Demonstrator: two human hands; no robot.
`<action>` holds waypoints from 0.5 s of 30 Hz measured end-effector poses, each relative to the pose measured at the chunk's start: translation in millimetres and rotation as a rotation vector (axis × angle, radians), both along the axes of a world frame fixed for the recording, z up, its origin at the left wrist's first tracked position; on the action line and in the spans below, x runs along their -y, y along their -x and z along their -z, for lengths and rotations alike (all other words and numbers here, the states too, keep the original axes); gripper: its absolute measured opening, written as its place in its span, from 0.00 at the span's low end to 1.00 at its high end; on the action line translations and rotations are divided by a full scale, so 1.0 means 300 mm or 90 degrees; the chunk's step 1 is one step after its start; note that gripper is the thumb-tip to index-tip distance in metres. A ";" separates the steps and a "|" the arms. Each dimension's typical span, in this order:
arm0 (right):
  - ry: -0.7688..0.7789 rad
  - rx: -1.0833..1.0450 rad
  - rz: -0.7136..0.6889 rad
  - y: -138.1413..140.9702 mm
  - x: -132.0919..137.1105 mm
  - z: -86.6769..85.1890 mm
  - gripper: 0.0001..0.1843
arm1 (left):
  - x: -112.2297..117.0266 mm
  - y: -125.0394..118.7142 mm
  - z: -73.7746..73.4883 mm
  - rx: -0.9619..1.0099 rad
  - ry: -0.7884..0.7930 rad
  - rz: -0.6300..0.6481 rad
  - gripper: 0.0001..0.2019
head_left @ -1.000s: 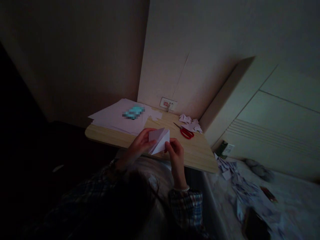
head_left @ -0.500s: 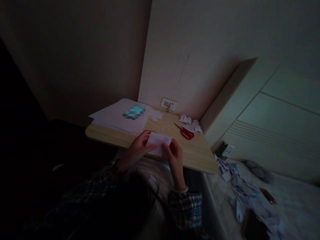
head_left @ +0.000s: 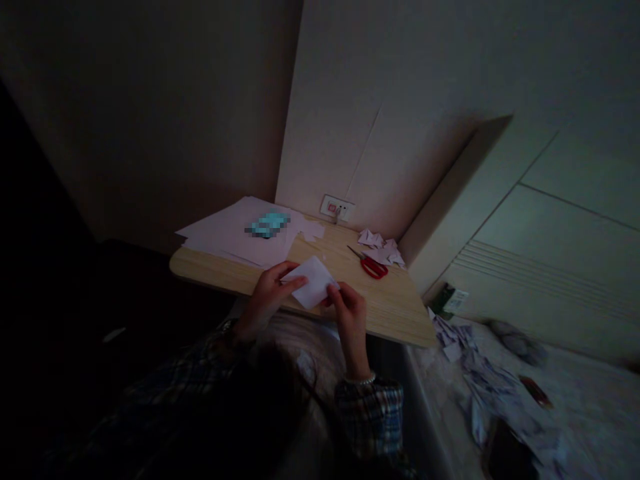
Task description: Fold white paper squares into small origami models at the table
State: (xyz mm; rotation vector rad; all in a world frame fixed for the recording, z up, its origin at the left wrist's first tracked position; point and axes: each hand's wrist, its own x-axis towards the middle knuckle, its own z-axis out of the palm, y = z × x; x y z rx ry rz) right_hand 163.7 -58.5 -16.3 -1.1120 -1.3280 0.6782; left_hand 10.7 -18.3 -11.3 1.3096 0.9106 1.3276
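Note:
A small piece of white paper (head_left: 315, 283) is held between both my hands just above the table's front edge, turned so that one corner points away from me. My left hand (head_left: 267, 297) grips its left corner, thumb on top and fingers underneath. At the right corner, my right hand (head_left: 347, 310) pinches it between thumb and fingers. Red-handled scissors (head_left: 374, 267) lie on the table beyond my right hand. Left of them are small paper scraps (head_left: 311, 231).
White sheets (head_left: 225, 233) with a blurred-out turquoise object (head_left: 270, 225) cover the left of the wooden table (head_left: 395, 310). Folded paper pieces (head_left: 383, 248) lie at the back right, near a wall socket (head_left: 337, 208). More papers (head_left: 495, 380) are strewn over the bed (head_left: 590, 400).
The paper has turned from lying square to a corner-up diamond. My left hand has shifted slightly left; my right hand keeps its place at the right side.

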 end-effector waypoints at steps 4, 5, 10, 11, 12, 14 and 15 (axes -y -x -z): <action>0.001 -0.002 -0.005 0.002 0.002 -0.007 0.18 | -0.005 0.004 0.002 -0.030 0.005 0.008 0.14; 0.007 -0.003 -0.010 0.004 0.003 -0.008 0.17 | -0.006 0.005 0.002 -0.040 -0.001 0.002 0.13; 0.021 -0.008 0.013 0.006 0.006 -0.007 0.15 | 0.001 0.001 -0.008 -0.039 -0.014 0.018 0.13; 0.014 -0.012 0.018 0.005 0.006 -0.007 0.15 | 0.002 0.000 -0.009 -0.026 -0.013 0.014 0.13; 0.006 -0.017 0.021 0.003 0.007 -0.008 0.16 | 0.003 -0.001 -0.010 -0.010 -0.015 0.003 0.13; -0.009 -0.026 0.033 0.000 0.009 -0.009 0.17 | 0.002 0.000 -0.006 0.017 -0.018 -0.025 0.12; -0.016 -0.029 0.041 -0.002 0.010 -0.010 0.18 | 0.000 0.002 -0.003 0.025 -0.017 -0.033 0.12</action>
